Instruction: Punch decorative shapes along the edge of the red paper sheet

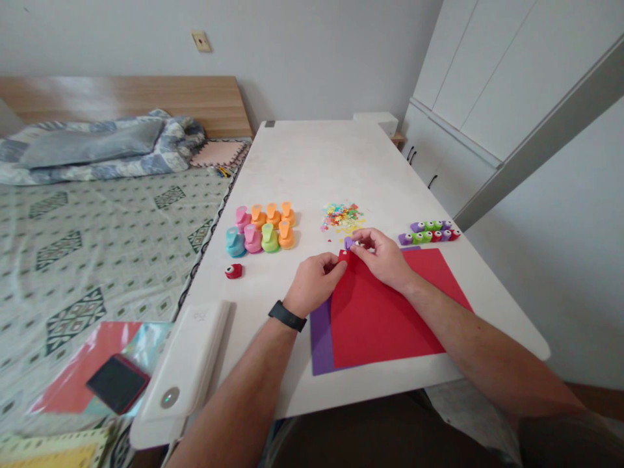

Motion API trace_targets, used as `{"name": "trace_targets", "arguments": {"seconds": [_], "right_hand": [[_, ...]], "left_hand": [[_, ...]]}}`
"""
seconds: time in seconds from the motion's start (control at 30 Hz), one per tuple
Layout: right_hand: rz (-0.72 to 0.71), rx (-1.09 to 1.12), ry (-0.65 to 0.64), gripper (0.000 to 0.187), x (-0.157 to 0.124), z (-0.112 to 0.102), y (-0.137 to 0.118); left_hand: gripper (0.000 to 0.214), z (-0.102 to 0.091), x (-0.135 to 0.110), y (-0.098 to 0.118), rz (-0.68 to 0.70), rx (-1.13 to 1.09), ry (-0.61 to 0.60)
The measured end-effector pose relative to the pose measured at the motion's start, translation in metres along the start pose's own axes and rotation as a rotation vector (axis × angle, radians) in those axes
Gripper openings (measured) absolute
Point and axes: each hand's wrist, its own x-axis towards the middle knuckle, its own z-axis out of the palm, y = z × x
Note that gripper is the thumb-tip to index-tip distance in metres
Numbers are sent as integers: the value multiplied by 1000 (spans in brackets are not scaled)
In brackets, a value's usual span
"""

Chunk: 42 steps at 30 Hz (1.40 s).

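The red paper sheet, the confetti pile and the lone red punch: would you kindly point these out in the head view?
Red paper sheet [383,318], head view, middle of the sheet.
Confetti pile [342,218], head view, centre of the pile.
Lone red punch [233,271], head view, its top.

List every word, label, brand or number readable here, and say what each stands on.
No words, brands or numbers can be read.
Embossed mark on the white rounded plastic device: too blurred to read.
Small dark rectangular tag on the far edge of the white tabletop: too small to read.
Small purple plastic craft punch, red paper sheet: no readable print.
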Motion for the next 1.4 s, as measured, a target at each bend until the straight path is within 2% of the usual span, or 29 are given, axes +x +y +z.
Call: {"name": "trace_targets", "arguments": {"seconds": [0.23, 0.5, 1.4], "right_hand": [[21, 71, -43, 21, 0, -3, 3], [-10, 51, -39, 18, 1, -7, -2], [10, 78, -30, 21, 0, -4, 0]], "left_hand": [[34, 0, 0, 2, -32, 10, 19], [35, 2, 0, -4, -29, 45, 30], [36, -2, -2, 3, 10, 16, 36]]}}
